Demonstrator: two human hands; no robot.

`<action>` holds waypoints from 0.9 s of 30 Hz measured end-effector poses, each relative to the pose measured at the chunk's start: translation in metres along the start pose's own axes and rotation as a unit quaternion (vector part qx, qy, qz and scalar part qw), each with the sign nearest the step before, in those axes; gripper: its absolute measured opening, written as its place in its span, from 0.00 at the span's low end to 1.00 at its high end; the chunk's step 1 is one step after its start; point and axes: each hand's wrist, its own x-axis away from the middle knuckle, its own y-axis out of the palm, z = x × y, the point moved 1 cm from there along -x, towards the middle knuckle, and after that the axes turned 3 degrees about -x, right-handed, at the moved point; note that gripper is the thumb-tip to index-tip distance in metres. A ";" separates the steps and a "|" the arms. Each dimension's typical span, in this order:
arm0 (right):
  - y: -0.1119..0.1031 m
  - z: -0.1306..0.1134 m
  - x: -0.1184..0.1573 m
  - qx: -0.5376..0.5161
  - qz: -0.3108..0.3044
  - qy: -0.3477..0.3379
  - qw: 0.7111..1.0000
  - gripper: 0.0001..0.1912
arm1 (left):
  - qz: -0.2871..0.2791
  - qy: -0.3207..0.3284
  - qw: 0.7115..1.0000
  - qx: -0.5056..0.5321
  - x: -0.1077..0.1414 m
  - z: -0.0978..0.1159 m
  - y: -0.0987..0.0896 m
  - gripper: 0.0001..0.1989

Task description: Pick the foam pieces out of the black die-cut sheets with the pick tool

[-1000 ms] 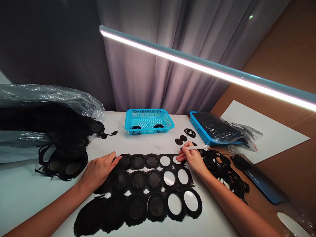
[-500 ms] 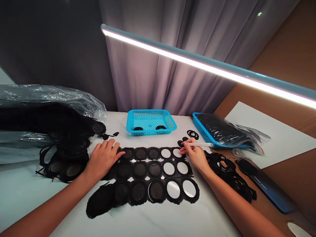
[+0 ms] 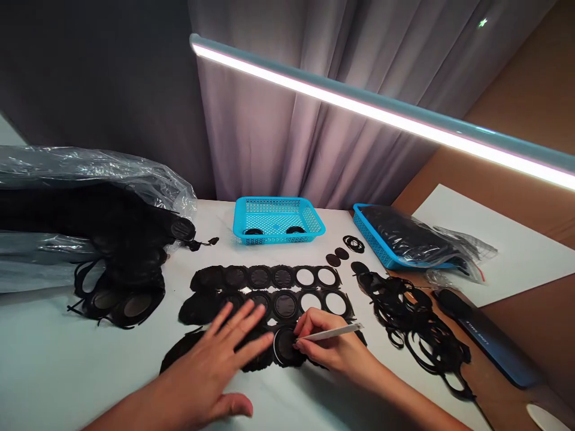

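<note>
Three rows of joined black discs lie on the white table, several with white centres at the right end, such as the upper row (image 3: 283, 276) and the middle row (image 3: 284, 305). My left hand (image 3: 220, 359) is spread over the left part of the front row, partly hiding it. My right hand (image 3: 330, 341) is closed around a white pen-like tool (image 3: 335, 332), its tip at a black disc (image 3: 284, 346) with a white crescent on its left edge. The front row's right end is mostly covered by my right hand.
Behind stands a blue basket (image 3: 278, 238) with two black rings. Right are loose black discs (image 3: 333, 260), black ring scraps (image 3: 417, 317), another blue basket (image 3: 381, 248) and a dark blue case (image 3: 498, 347). Black material (image 3: 126, 239) and clear plastic (image 3: 90, 164) lie left.
Both hands have come nearer, from the upper row to the front row. My left hand has moved right and spread out; my right hand has brought the tool to a front-row disc.
</note>
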 end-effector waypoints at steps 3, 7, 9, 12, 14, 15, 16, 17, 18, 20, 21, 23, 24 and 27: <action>-0.001 -0.003 -0.001 0.038 -0.014 -0.023 0.999 0.10 | -0.028 0.065 0.997 0.032 -0.012 0.019 0.002 0.38; 0.004 -0.004 0.000 0.037 -0.029 -0.031 0.998 0.09 | -0.008 0.057 0.997 0.042 -0.017 0.030 0.015 0.33; 0.005 -0.002 0.001 0.032 -0.035 -0.029 0.998 0.08 | 0.000 0.052 0.998 0.045 -0.016 0.031 0.019 0.32; 0.004 0.001 0.002 0.024 -0.036 -0.027 0.999 0.08 | -0.009 0.050 0.998 0.043 -0.015 0.030 0.018 0.31; 0.004 0.002 0.003 0.020 -0.034 -0.026 0.999 0.09 | -0.012 0.052 0.998 0.036 -0.016 0.031 0.015 0.30; 0.004 0.002 0.003 0.020 -0.033 -0.025 0.999 0.10 | -0.010 0.052 0.998 0.032 -0.017 0.031 0.014 0.29; 0.004 0.001 0.004 0.018 -0.033 -0.023 0.999 0.10 | -0.008 0.052 0.998 0.029 -0.017 0.031 0.013 0.29; 0.004 0.001 0.004 0.015 -0.033 -0.020 0.999 0.10 | -0.004 0.052 0.998 0.026 -0.018 0.032 0.013 0.28; 0.005 0.000 0.004 0.014 -0.032 -0.017 0.999 0.10 | 0.000 0.051 0.998 0.023 -0.018 0.032 0.013 0.28; 0.006 -0.002 0.004 0.015 -0.030 -0.013 0.999 0.10 | 0.006 0.053 0.998 0.019 -0.017 0.032 0.016 0.28; 0.006 -0.003 0.004 0.017 -0.027 -0.012 0.999 0.10 | 0.008 0.054 0.998 0.017 -0.017 0.032 0.017 0.28; 0.006 -0.003 0.004 0.023 -0.025 -0.017 0.999 0.10 | 0.012 0.053 0.998 0.016 -0.015 0.032 0.021 0.28; 0.006 -0.002 0.004 0.027 -0.026 -0.024 0.999 0.10 | 0.015 0.049 0.999 0.018 -0.015 0.033 0.023 0.29; 0.006 0.002 0.004 0.051 -0.029 -0.050 0.997 0.10 | 0.035 0.033 0.998 0.045 -0.013 0.033 0.026 0.29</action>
